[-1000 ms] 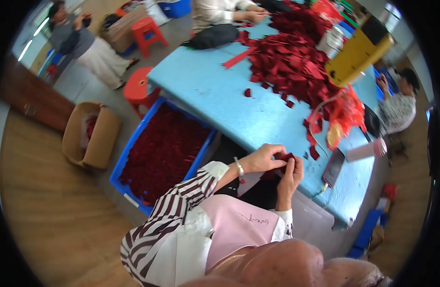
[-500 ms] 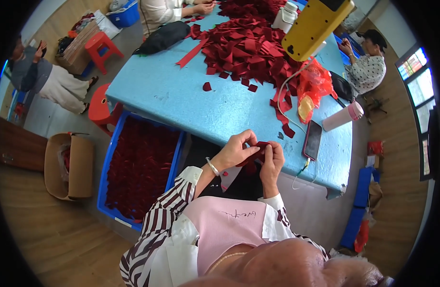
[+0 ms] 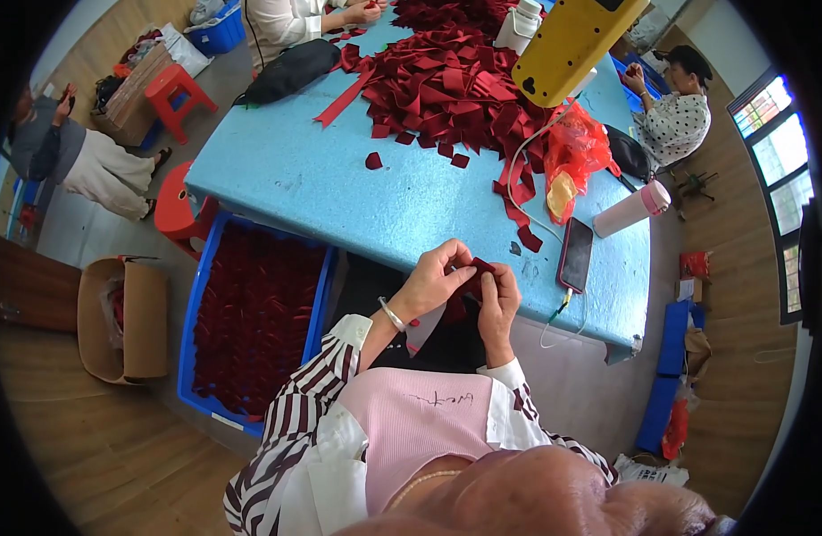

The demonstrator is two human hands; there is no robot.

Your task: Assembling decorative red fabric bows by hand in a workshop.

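Observation:
Near the front edge of the blue table, both of my hands pinch one small dark red ribbon piece. My left hand, with a bracelet at the wrist, grips it from one side. On the other side, the thumb and fingers of my right hand close on it. Much of the piece is hidden by my fingers. More dark red material shows below my hands over my dark lap, partly covered. A large heap of cut red ribbon pieces lies farther back on the table.
A blue crate of red pieces stands at my left. On the table are a phone on a cable, a pink bottle, a red plastic bag and a yellow device. Several other people are around; red stools stand left.
My view has shifted slightly, so the table and its things sit a little farther left. Both hands still hold the ribbon piece, with the fingers slightly repositioned.

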